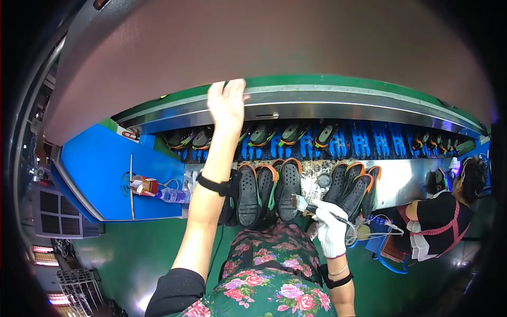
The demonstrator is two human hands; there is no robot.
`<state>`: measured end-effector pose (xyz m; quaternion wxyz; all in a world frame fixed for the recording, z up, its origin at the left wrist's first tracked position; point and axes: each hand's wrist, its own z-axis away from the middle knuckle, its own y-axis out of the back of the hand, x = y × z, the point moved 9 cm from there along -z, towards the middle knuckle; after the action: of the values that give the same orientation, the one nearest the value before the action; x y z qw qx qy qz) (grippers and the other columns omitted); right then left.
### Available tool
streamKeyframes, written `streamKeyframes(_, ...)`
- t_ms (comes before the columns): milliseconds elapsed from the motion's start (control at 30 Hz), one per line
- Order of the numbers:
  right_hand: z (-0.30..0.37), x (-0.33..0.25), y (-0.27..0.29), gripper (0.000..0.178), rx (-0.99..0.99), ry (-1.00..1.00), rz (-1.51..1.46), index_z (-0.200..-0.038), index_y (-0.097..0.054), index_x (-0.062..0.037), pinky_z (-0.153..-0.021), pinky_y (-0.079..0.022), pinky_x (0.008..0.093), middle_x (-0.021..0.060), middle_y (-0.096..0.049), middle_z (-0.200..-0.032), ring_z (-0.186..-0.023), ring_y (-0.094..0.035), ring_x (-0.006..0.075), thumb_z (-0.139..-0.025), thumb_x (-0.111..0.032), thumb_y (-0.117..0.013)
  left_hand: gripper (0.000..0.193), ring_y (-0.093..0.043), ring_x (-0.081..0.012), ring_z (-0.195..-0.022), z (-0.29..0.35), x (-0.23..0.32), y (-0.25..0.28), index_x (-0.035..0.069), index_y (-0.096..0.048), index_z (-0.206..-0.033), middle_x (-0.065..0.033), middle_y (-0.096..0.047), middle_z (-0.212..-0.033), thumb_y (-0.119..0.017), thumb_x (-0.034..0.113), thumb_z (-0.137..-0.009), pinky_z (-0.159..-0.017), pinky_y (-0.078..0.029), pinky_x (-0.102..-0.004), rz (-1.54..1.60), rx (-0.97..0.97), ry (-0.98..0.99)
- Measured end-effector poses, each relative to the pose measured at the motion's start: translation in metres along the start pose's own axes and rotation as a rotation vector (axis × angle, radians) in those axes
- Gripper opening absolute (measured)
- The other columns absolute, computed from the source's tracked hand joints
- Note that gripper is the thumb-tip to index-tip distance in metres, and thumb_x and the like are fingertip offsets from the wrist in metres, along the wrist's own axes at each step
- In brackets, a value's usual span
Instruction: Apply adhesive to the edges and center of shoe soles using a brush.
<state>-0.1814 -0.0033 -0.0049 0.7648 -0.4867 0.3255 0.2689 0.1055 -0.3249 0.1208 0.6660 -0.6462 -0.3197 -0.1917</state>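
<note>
My bare left hand (pixel 227 103) is raised with its fingers stretched out, in front of the metal edge (pixel 317 96) of a large brown hood; whether it touches the edge I cannot tell. It holds nothing. My right hand (pixel 331 230), in a white knit glove, grips a brush (pixel 302 204) with a thin tube running from it. The brush's bristles are beside the lower end of a black shoe (pixel 289 185) with small holes and orange trim. More black shoes (pixel 248 193) stand left of it, and another group (pixel 355 193) is to the right.
Blue racks (pixel 360 140) under the hood carry several dark shoes (pixel 261 135). At left is a blue table (pixel 105 174) with a plastic bottle (pixel 173 195) and a red-and-yellow box (pixel 145 186). A co-worker (pixel 441 224) sits at right, near a blue-framed stool (pixel 388 259).
</note>
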Motion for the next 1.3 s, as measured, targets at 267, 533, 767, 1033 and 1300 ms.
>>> streamKeyframes(267, -0.003, -0.005, 0.016, 0.025, 0.019, 0.020, -0.039, -0.106, -0.072, 0.0085, -0.072, -0.057, 0.0273, 0.0190, -0.075, -0.105, -0.076, -0.069, 0.0174, -0.082, 0.006, -0.069, 0.066, -0.050, -0.0413, -0.133, -0.052, -0.046, -0.125, 0.002, -0.054, -0.137, -0.0256, -0.056, -0.138, -0.081, 0.024, -0.080, -0.111, -0.040, -0.0452, -1.599, -0.391, -0.559)
streamKeyframes(533, 0.003, -0.014, 0.032, 0.025, 0.068, 0.042, -0.060, -0.108, -0.072, 0.0079, -0.070, -0.056, 0.0270, 0.0184, -0.075, -0.106, -0.075, -0.068, 0.0162, -0.083, 0.005, -0.069, 0.019, -0.059, -0.0140, -0.089, -0.008, -0.021, -0.088, 0.007, -0.060, -0.096, -0.0012, -0.053, -0.096, -0.077, 0.012, -0.088, -0.082, -0.058, -0.0315, -0.705, -0.296, -0.119)
streamKeyframes(767, 0.013, -0.052, 0.036, 0.027, 0.092, 0.105, -0.043, -0.108, -0.072, 0.0072, -0.072, -0.057, 0.0285, 0.0182, -0.074, -0.106, -0.077, -0.069, 0.0185, -0.082, 0.001, -0.069, 0.024, -0.060, -0.0146, -0.106, 0.084, 0.088, 0.025, 0.003, -0.061, -0.120, -0.0051, -0.060, -0.119, -0.061, 0.007, -0.097, -0.093, -0.053, -0.0316, -0.719, 0.000, -0.446)
streamKeyframes(1033, 0.029, -0.095, -0.008, 0.023, -0.092, 0.246, -0.004, -0.106, -0.071, 0.0065, -0.078, -0.061, 0.0347, 0.0235, -0.070, -0.116, -0.094, -0.072, 0.0253, -0.084, 0.005, -0.066, 0.022, -0.059, -0.0096, -0.093, 0.153, 0.009, 0.079, 0.006, -0.070, -0.108, -0.0001, -0.066, -0.101, -0.064, 0.024, -0.097, -0.089, -0.046, -0.0262, -0.768, -0.094, 0.206)
streamKeyframes(1300, 0.030, -0.072, -0.068, 0.015, -0.244, 0.182, 0.070, -0.098, -0.073, 0.0084, -0.076, -0.059, 0.0319, 0.0213, -0.072, -0.113, -0.090, -0.071, 0.0222, -0.084, 0.006, -0.069, 0.060, -0.065, -0.0252, -0.115, 0.282, -0.134, 0.077, 0.002, -0.060, -0.128, -0.0140, -0.068, -0.124, -0.050, 0.054, -0.101, -0.104, -0.050, -0.0428, -0.202, -0.301, 0.928)
